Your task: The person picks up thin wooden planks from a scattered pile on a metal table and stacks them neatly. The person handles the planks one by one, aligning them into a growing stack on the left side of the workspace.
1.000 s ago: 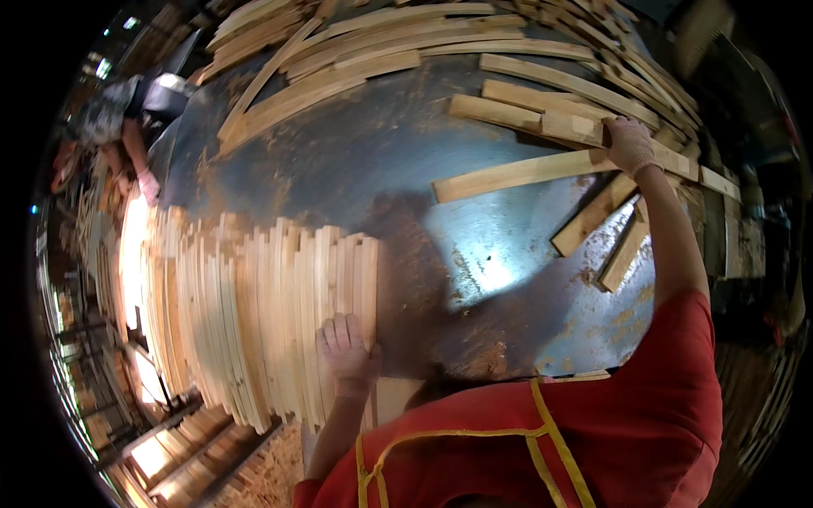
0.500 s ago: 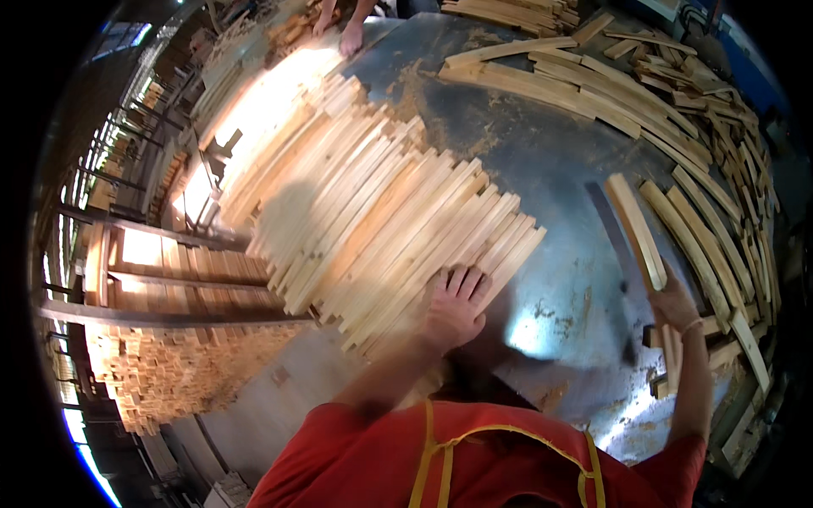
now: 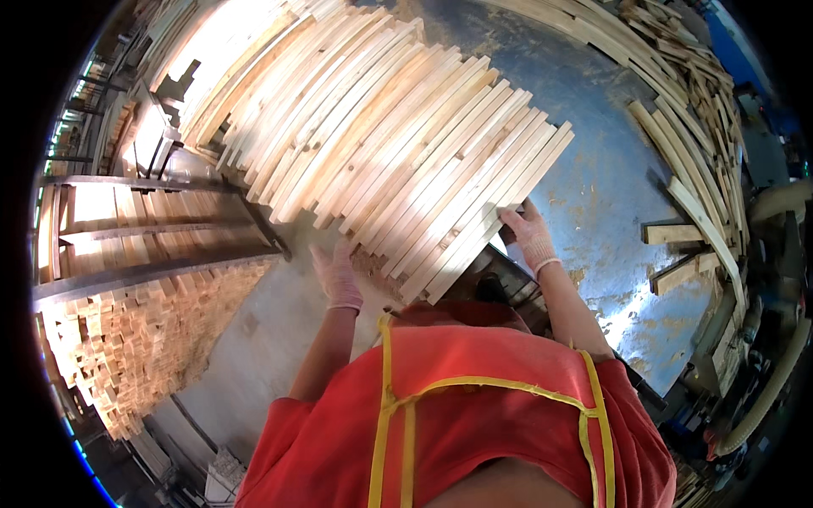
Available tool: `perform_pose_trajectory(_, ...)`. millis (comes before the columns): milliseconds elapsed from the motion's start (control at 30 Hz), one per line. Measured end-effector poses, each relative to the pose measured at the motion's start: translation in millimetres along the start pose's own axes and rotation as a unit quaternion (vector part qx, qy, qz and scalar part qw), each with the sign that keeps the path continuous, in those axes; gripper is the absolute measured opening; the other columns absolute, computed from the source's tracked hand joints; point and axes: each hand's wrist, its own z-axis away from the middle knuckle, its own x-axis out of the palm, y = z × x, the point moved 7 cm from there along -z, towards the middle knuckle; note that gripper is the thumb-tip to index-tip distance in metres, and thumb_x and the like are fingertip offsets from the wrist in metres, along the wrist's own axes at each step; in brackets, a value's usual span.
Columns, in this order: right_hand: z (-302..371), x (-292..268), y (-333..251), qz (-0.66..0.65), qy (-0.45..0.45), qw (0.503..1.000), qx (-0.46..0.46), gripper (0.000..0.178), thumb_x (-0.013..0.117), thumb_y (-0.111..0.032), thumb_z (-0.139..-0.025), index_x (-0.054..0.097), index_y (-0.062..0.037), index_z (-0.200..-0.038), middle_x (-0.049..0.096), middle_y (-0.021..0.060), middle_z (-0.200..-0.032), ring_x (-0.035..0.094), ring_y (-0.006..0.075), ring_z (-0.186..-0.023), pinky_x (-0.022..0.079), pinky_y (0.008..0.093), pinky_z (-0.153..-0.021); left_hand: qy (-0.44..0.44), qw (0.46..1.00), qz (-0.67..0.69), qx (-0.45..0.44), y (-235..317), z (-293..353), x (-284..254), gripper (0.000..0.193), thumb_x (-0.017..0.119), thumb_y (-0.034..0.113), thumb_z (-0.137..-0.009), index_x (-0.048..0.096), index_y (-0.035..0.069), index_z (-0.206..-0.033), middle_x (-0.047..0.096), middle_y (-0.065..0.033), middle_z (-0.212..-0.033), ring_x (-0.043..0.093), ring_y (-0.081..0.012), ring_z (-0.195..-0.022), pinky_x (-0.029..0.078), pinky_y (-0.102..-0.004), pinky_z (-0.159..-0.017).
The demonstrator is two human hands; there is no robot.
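A broad row of pale wooden strips [image 3: 389,140] lies side by side on the metal table, slanting from upper right to lower left. My right hand [image 3: 532,240], in a light glove, grips the outermost wooden strip [image 3: 508,222] at the row's right edge; the fingertips are partly hidden. Just below the strips' near ends is my left hand [image 3: 337,278], also gloved. Its thumb and fingers are spread, with nothing visible in them. Whether its fingertips touch the wood I cannot tell.
Curved and loose wood pieces [image 3: 677,152] line the table's right side, with short blocks [image 3: 673,234] nearby. The metal table [image 3: 593,190] carries sawdust. To the left, a large stack of cut wood [image 3: 144,330] stands by dark metal bars [image 3: 161,273].
My right hand has come left from the table's right side to the row, bringing the wooden strip. My left hand has left the strips' tops for their near ends. The view has shifted.
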Motion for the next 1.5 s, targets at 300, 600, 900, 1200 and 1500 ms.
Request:
perform_pose_trajectory(300, -19, -82, -44, -0.015, 0.195, 0.974, -0.117, 0.092, 0.076, -0.017, -0.096, 0.023, 0.0086, -0.167, 0.045, 0.0296, -0.164, 0.049, 0.0346, -0.149, 0.038, 0.039, -0.123, -0.478, 0.848, -0.082, -0.212, -12, 99, 65, 0.033, 0.066, 0.034, -0.103, 0.07, 0.007, -0.122, 0.075, -0.0117, -0.113, 0.072, -0.026, -0.103, 0.06, -0.0419, -0.089)
perform_pose_trajectory(600, -52, -126, -39, 0.138, 0.101, 0.981, -0.091, 0.081, 0.073, -0.034, -0.097, 0.042, 0.0068, -0.159, 0.06, 0.03, -0.149, 0.061, 0.0363, -0.136, 0.048, 0.0392, -0.113, -0.366, 0.797, -0.478, 0.031, 93, 33, 260, 0.087, 0.055, 0.066, -0.096, 0.056, -0.005, -0.148, 0.069, -0.0285, -0.132, 0.069, -0.0416, -0.121, 0.054, -0.0481, -0.106)
perform_pose_trajectory(900, -39, -172, -91, -0.113, 0.098, 0.983, -0.108, 0.062, 0.081, -0.015, -0.092, 0.055, 0.0089, -0.143, 0.07, 0.0172, -0.129, 0.067, 0.0235, -0.114, 0.054, 0.0338, -0.103, -0.358, 0.828, -0.404, 0.148, 139, 116, 372, 0.104, 0.078, 0.052, -0.077, 0.044, -0.007, -0.156, 0.054, -0.03, -0.147, 0.06, -0.0433, -0.133, 0.051, -0.0485, -0.112)
perform_pose_trajectory(1200, 106, -212, -304, 0.072, 0.217, 0.856, -0.464, 0.065, 0.073, -0.03, -0.1, 0.052, 0.0015, -0.153, 0.062, 0.0165, -0.144, 0.055, 0.0246, -0.134, 0.042, 0.039, -0.117, -0.311, 0.824, -0.018, 0.473, 340, 182, 345, 0.107, 0.086, 0.04, -0.075, 0.037, -0.003, -0.16, 0.052, -0.0296, -0.145, 0.058, -0.0474, -0.13, 0.051, -0.0518, -0.11)
perform_pose_trajectory(1500, 63, -116, -49, 0.092, 0.091, 0.966, -0.223, 0.059, 0.063, -0.03, -0.104, 0.049, -0.0022, -0.155, 0.059, 0.0147, -0.152, 0.055, 0.0269, -0.14, 0.044, 0.0409, -0.12, -0.534, 0.756, -0.193, 0.326, 66, 47, 282, 0.072, 0.059, 0.024, -0.1, 0.037, 0.005, -0.165, 0.05, -0.0171, -0.16, 0.046, -0.0307, -0.149, 0.038, -0.0393, -0.123)
